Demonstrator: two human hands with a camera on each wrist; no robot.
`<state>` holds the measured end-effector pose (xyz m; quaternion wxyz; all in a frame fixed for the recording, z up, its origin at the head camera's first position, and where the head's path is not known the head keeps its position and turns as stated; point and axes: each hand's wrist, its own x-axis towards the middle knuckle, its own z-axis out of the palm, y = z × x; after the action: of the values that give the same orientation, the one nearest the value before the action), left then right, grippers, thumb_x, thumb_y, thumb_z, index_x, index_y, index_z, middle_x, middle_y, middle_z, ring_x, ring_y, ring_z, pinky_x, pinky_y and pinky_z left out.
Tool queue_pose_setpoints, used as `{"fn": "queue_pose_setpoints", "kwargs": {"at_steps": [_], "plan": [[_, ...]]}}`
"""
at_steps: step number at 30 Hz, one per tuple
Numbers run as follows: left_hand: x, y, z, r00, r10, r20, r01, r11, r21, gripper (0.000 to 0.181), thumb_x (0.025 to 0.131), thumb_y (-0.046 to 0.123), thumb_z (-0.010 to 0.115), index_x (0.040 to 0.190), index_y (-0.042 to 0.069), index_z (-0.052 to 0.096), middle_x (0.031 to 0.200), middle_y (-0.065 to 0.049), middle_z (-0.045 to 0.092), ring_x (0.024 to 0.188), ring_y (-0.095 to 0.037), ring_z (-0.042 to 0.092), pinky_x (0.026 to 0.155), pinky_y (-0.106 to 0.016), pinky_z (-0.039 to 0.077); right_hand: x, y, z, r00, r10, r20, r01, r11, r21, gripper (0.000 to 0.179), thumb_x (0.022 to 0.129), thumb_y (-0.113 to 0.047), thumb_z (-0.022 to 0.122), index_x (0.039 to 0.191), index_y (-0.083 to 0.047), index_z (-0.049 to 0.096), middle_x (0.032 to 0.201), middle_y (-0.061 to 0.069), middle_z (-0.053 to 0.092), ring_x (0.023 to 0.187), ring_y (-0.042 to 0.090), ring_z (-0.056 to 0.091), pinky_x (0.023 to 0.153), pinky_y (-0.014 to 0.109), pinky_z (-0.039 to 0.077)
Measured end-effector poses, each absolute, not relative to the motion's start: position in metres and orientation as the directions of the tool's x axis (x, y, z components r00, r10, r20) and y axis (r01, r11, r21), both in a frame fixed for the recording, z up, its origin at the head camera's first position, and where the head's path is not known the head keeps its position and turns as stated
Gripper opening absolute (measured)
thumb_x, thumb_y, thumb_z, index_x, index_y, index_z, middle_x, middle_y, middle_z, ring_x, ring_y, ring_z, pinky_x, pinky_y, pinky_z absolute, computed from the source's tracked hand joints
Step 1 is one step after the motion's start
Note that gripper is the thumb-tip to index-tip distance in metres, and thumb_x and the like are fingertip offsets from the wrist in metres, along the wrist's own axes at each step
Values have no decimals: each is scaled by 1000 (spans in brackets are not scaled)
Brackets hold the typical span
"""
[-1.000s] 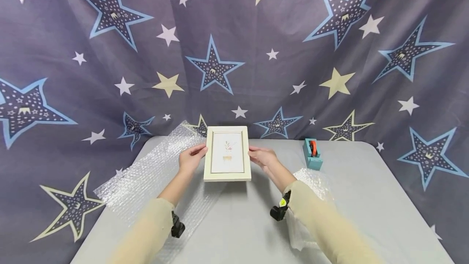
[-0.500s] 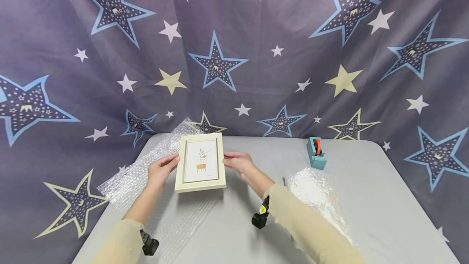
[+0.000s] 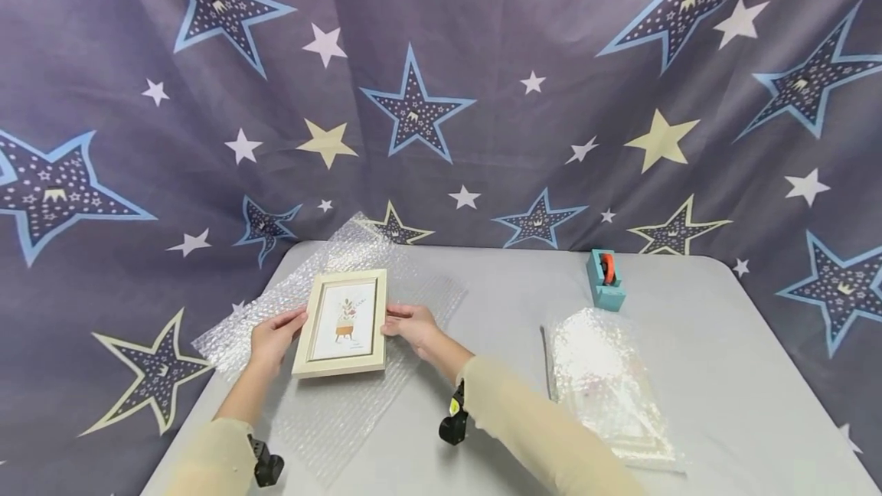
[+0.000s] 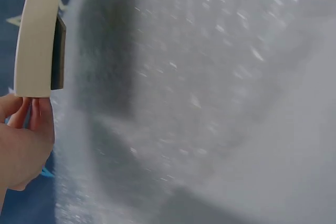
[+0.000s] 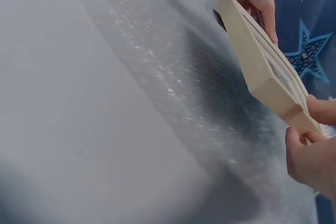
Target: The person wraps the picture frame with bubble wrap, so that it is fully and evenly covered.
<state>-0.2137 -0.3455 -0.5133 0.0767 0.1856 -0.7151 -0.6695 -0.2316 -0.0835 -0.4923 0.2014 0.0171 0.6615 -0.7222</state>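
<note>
My left grip [image 3: 272, 343] and right grip [image 3: 415, 329] pinch opposite sides of a cream picture frame [image 3: 344, 324] — held tilted above bubble wrap [image 3: 338, 427] spread on the grey tabletop [image 3: 499, 289] — with a teal tape dispenser [image 3: 605, 283] near its far edge and a star-printed curtain [image 3: 468, 29] behind.

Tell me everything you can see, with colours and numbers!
Table: one, grey, in front.
Cloth: one, purple-grey with stars, behind the table.
Bubble wrap: one sheet, clear, on the table's left.
Picture frame: one, cream, held above the sheet.
Tape dispenser: one, teal with orange, near the table's far edge.
Packet: one, clear, shiny, on the table's right.
Thin strip: one, dark, along the packet's left edge.
Wrist cameras: two, black, one per wrist.
Sleeves: two, beige, at the bottom.
Left hand: one, bare, gripping the frame's left edge.
Right hand: one, bare, gripping the frame's right edge.
</note>
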Motion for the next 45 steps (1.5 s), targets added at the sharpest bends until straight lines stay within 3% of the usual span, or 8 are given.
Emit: {"fn": "queue_pose_setpoints", "kwargs": {"at_steps": [5, 12, 23, 29, 33, 38, 45], "plan": [[-202, -338, -506, -879, -434, -196, -268, 110, 957, 41, 89, 17, 68, 124, -3, 62, 70, 31, 63, 69, 13, 61, 69, -6, 53, -233, -92, -504, -914, -286, -288, 313, -44, -949, 51, 79, 12, 67, 128, 8, 55, 127, 24, 62, 119, 30, 62, 99, 30, 53], [-205, -342, -517, -878, -357, -319, -344, 9, 939, 52, 90, 15, 67, 135, -6, 50, 76, 28, 65, 75, 12, 63, 74, -8, 54, -237, -93, -517, -913, -275, -303, 313, 7, -950, 49, 79, 7, 68, 127, 7, 57, 125, 23, 64, 117, 29, 64, 101, 31, 52], [-208, -317, -526, -877, -409, -250, -322, 116, 940, 43, 89, 18, 68, 125, -5, 61, 85, 18, 70, 71, 13, 59, 68, -6, 52, -238, -67, -524, -912, -276, -304, 299, 61, -952, 47, 82, 1, 69, 128, 5, 58, 127, 20, 64, 119, 27, 63, 98, 30, 54], [-214, -294, -530, -881, -413, -232, -333, 193, 923, 38, 89, 20, 69, 121, 0, 65, 116, -6, 71, 75, 12, 56, 68, -4, 49, -235, -42, -524, -920, -255, -297, 297, 40, -954, 45, 84, 2, 67, 127, 8, 57, 127, 25, 62, 114, 27, 65, 95, 30, 56], [-219, -275, -532, -887, -395, -239, -337, 201, 920, 36, 89, 20, 68, 120, 2, 66, 126, -15, 65, 79, 8, 58, 73, -8, 53, -235, -24, -523, -923, -226, -312, 318, 9, -948, 43, 85, 5, 65, 126, 10, 57, 126, 27, 61, 100, 17, 68, 91, 29, 57], [-223, -253, -532, -902, -361, -237, -315, 175, 933, 34, 88, 16, 70, 118, 1, 67, 122, -15, 68, 81, 5, 61, 80, -15, 57, -235, -3, -522, -927, -178, -331, 330, 36, -943, 42, 84, 4, 66, 125, 9, 58, 125, 26, 63, 97, 14, 68, 90, 28, 58], [-224, -227, -529, -909, -333, -252, -297, 94, 950, 31, 86, 10, 70, 114, -3, 68, 111, -12, 72, 76, 4, 62, 76, -15, 58, -233, 20, -518, -932, -130, -337, 330, 75, -941, 41, 83, 4, 68, 123, 10, 60, 122, 26, 64, 97, 15, 67, 88, 27, 58]]}}
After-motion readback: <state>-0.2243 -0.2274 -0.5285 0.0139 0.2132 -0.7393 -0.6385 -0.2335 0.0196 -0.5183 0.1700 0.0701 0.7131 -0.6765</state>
